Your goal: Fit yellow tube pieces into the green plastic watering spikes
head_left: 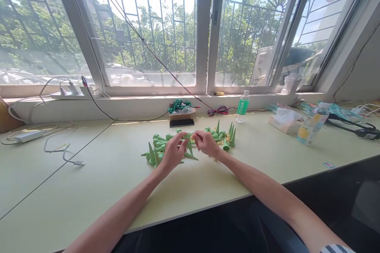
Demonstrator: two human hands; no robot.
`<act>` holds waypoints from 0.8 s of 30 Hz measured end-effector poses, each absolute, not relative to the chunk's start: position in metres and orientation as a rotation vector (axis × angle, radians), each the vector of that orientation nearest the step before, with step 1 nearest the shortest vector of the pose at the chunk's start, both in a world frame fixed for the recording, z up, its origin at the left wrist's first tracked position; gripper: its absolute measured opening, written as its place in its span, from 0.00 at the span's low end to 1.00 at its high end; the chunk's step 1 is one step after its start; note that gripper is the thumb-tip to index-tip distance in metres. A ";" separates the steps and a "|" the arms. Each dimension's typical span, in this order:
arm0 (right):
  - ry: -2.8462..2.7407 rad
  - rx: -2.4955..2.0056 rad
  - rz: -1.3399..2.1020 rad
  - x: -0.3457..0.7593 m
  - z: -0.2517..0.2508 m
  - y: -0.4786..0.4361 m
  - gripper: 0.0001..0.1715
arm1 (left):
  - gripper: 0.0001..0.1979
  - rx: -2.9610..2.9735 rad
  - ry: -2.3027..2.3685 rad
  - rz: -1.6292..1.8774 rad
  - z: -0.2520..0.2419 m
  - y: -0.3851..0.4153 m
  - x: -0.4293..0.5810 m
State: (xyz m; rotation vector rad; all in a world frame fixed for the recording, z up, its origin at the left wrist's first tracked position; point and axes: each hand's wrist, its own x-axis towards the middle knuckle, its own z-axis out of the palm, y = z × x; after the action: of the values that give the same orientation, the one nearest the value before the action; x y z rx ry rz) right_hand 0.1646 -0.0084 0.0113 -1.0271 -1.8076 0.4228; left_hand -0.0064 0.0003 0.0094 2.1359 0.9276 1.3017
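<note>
A heap of green cone-shaped plastic spikes [157,147] lies on the pale green table [97,182], some flat, some standing upright at the right [231,136]. My left hand [173,152] and my right hand [205,143] meet over the middle of the heap. Both pinch at a green spike [188,137] held between their fingertips, with small yellow pieces beside it. How the piece is gripped is partly hidden by the fingers.
A black phone [181,123] and a small box with green items [179,108] lie behind the heap. A green-labelled bottle [242,106], tissues [284,120], another bottle [308,128] and cables [44,138] lie around. Windows run along the back.
</note>
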 end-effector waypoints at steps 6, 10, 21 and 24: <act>-1.812 -1.079 0.383 0.164 0.015 -0.010 0.17 | 0.11 2.223 0.875 1.314 0.006 0.004 -0.009; -1.793 -1.101 0.350 0.162 0.016 -0.011 0.20 | 0.15 2.167 0.900 1.273 0.009 -0.001 -0.006; -1.669 -1.050 0.353 0.160 0.013 -0.012 0.20 | 0.21 1.823 0.988 1.304 0.016 0.000 -0.001; -1.690 -1.021 0.354 0.159 0.013 -0.013 0.20 | 0.23 1.625 0.908 1.203 0.016 0.002 -0.001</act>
State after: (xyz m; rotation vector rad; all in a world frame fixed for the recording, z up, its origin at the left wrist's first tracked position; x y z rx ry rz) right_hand 0.1594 -0.0131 0.0135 -1.0209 -1.6903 0.3541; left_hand -0.0008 0.0021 0.0156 1.6249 0.9078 1.2032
